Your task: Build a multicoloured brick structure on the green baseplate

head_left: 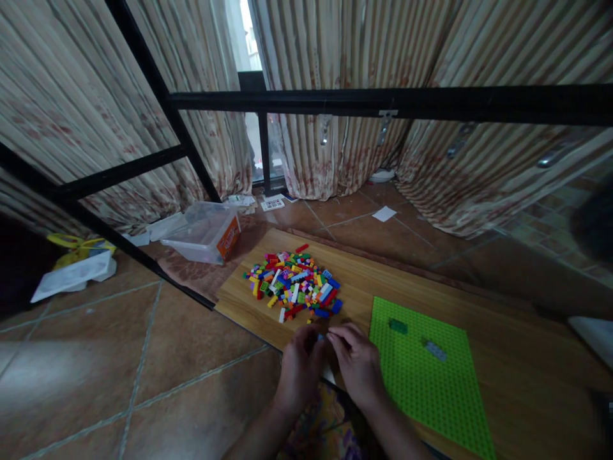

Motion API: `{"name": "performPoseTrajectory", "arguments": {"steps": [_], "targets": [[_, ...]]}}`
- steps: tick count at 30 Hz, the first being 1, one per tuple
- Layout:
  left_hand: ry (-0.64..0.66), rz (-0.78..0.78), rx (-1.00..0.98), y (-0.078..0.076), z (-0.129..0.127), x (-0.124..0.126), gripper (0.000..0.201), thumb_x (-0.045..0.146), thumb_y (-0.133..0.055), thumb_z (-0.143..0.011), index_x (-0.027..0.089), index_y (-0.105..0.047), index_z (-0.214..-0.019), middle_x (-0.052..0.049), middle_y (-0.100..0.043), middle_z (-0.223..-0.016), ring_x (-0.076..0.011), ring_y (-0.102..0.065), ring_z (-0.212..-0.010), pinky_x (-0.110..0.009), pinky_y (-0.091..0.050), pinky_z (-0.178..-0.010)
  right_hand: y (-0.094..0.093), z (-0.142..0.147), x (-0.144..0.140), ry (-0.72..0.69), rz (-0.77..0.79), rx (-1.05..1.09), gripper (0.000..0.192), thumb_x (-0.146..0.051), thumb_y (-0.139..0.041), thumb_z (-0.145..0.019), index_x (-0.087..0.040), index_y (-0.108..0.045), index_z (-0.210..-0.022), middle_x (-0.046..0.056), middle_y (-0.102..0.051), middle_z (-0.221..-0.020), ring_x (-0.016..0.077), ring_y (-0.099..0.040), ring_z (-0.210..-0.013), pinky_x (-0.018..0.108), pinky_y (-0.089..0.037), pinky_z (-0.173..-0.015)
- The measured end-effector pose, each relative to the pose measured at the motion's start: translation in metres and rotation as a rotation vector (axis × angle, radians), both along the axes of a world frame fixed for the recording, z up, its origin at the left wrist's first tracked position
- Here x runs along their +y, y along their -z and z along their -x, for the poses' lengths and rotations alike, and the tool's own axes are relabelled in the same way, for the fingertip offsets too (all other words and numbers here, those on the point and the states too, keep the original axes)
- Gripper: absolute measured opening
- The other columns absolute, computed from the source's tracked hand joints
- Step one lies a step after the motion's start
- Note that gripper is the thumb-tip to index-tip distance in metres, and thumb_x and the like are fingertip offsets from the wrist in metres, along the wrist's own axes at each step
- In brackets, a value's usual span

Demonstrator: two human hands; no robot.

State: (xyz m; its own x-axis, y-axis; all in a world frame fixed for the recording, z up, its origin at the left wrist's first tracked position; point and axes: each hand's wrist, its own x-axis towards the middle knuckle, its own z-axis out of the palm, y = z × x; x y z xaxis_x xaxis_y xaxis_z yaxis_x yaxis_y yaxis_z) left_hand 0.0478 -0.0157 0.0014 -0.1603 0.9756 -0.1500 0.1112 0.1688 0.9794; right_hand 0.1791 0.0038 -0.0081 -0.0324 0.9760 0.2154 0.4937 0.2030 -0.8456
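My left hand (pixel 301 367) and my right hand (pixel 357 361) meet at the near edge of a wooden board (pixel 479 300), fingertips pinched together on a small blue brick (pixel 320 336) held between them. Just beyond the fingers lies a pile of small coloured bricks (pixel 294 284). To the right of my right hand lies a green studded baseplate (pixel 431 383) with a dark green brick (pixel 398 326) and a grey brick (pixel 435 350) stuck on it.
A clear plastic box (pixel 204 233) with an orange label lies on its side at the board's far left. A black metal frame (pixel 383 102) crosses above. Curtains hang behind. Papers and a bag litter the tiled floor (pixel 119 370) at left.
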Motion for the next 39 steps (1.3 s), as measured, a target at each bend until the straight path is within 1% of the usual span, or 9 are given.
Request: {"name": "performPoseTrajectory", "arguments": {"steps": [6, 10, 16, 20, 23, 27, 30, 34, 39], "targets": [[-0.06, -0.038, -0.243, 0.005, 0.007, 0.003, 0.03, 0.038, -0.071, -0.075, 0.018, -0.068, -0.097, -0.005, -0.071, -0.094, -0.0185, -0.065, -0.088, -0.029, -0.051, -0.082, 0.006, -0.004, 0.024, 0.09, -0.04, -0.178, 0.025, -0.027, -0.047, -0.089, -0.021, -0.07, -0.096, 0.009, -0.07, -0.095, 0.0217, -0.065, -0.09, 0.036, -0.049, -0.083], [-0.041, -0.03, -0.325, -0.002, 0.004, 0.003, 0.033, 0.037, -0.074, -0.073, 0.017, -0.068, -0.099, -0.006, -0.071, -0.095, -0.0182, -0.065, -0.086, -0.028, -0.051, -0.079, -0.006, -0.003, 0.019, 0.132, 0.05, 0.018, 0.028, -0.036, -0.05, -0.089, -0.02, -0.069, -0.101, 0.009, -0.072, -0.098, 0.0216, -0.067, -0.09, 0.036, -0.052, -0.083], [0.114, -0.054, -0.302, -0.013, -0.014, -0.001, 0.028, 0.034, -0.067, -0.08, 0.017, -0.065, -0.102, -0.007, -0.071, -0.099, -0.0206, -0.066, -0.094, -0.032, -0.052, -0.086, -0.026, -0.016, -0.012, -0.059, 0.224, 0.233, 0.03, -0.041, -0.057, -0.086, -0.023, -0.069, -0.107, 0.006, -0.073, -0.102, 0.0207, -0.068, -0.093, 0.033, -0.053, -0.084], [0.259, -0.053, -0.202, -0.012, -0.035, -0.005, 0.027, 0.028, -0.062, -0.083, 0.018, -0.063, -0.108, -0.007, -0.07, -0.105, -0.0205, -0.065, -0.099, -0.033, -0.052, -0.09, -0.021, -0.04, -0.027, -0.011, 0.206, 0.23, 0.025, -0.037, -0.058, -0.086, -0.025, -0.071, -0.103, 0.005, -0.073, -0.101, 0.0206, -0.068, -0.093, 0.034, -0.053, -0.085], [0.381, -0.102, -0.077, -0.009, -0.053, -0.001, 0.03, 0.022, -0.055, -0.085, 0.021, -0.06, -0.115, -0.007, -0.068, -0.111, -0.0202, -0.064, -0.102, -0.033, -0.052, -0.089, -0.016, -0.07, -0.032, 0.091, 0.17, 0.116, 0.025, -0.038, -0.056, -0.087, -0.026, -0.071, -0.103, 0.005, -0.073, -0.103, 0.0211, -0.067, -0.095, 0.036, -0.052, -0.086], [0.46, -0.294, 0.206, -0.004, -0.078, 0.019, 0.04, 0.014, -0.049, -0.084, 0.022, -0.057, -0.122, -0.008, -0.063, -0.121, -0.0209, -0.058, -0.113, -0.037, -0.046, -0.101, -0.012, -0.119, -0.022, 0.291, 0.008, -0.143, 0.03, -0.044, -0.054, -0.088, -0.024, -0.07, -0.102, 0.007, -0.071, -0.103, 0.024, -0.064, -0.097, 0.041, -0.048, -0.09], [0.525, -0.42, 0.395, 0.001, -0.094, 0.037, 0.045, 0.011, -0.047, -0.083, 0.019, -0.053, -0.127, -0.012, -0.055, -0.13, -0.0231, -0.049, -0.125, -0.041, -0.038, -0.109, -0.006, -0.144, -0.006, 0.298, -0.079, -0.319, 0.028, -0.044, -0.053, -0.088, -0.024, -0.072, -0.097, 0.007, -0.069, -0.105, 0.0263, -0.058, -0.103, 0.044, -0.045, -0.092], [0.572, -0.479, 0.58, 0.011, -0.106, 0.048, 0.047, 0.01, -0.046, -0.083, 0.016, -0.051, -0.13, -0.014, -0.051, -0.133, -0.026, -0.045, -0.126, -0.045, -0.037, -0.108, 0.007, -0.155, 0.008, 0.283, -0.085, -0.439, 0.025, -0.04, -0.054, -0.088, -0.026, -0.074, -0.095, 0.008, -0.064, -0.111, 0.0273, -0.052, -0.108, 0.045, -0.043, -0.093], [0.606, -0.529, 0.73, 0.019, -0.109, 0.048, 0.046, 0.013, -0.041, -0.087, 0.013, -0.049, -0.133, -0.015, -0.05, -0.133, -0.0271, -0.045, -0.122, -0.045, -0.036, -0.106, 0.015, -0.158, 0.013, 0.285, -0.073, -0.457, 0.023, -0.039, -0.057, -0.087, -0.028, -0.075, -0.096, 0.007, -0.061, -0.115, 0.0273, -0.05, -0.11, 0.045, -0.042, -0.094]]}}
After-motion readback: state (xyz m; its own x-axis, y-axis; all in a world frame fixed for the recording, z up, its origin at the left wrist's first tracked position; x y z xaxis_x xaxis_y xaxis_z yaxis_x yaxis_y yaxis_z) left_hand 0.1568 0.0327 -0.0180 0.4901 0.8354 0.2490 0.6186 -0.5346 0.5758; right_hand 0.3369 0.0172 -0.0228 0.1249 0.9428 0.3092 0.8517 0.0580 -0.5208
